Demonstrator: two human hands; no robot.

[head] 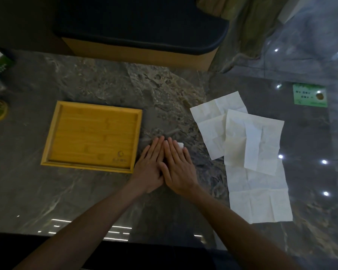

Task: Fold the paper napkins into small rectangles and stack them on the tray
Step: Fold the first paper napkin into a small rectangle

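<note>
Both hands were flat, fingers straight, the right hand (177,166) overlapping the left hand (150,167), pressing a folded napkin (180,145) onto the marble table (98,82), only its corner showing. Wooden tray (52,133) sat just left; unfolded napkins (250,151) lay right.

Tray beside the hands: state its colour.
The tray is yellow, a bamboo-like wood; head view shows it.
</note>
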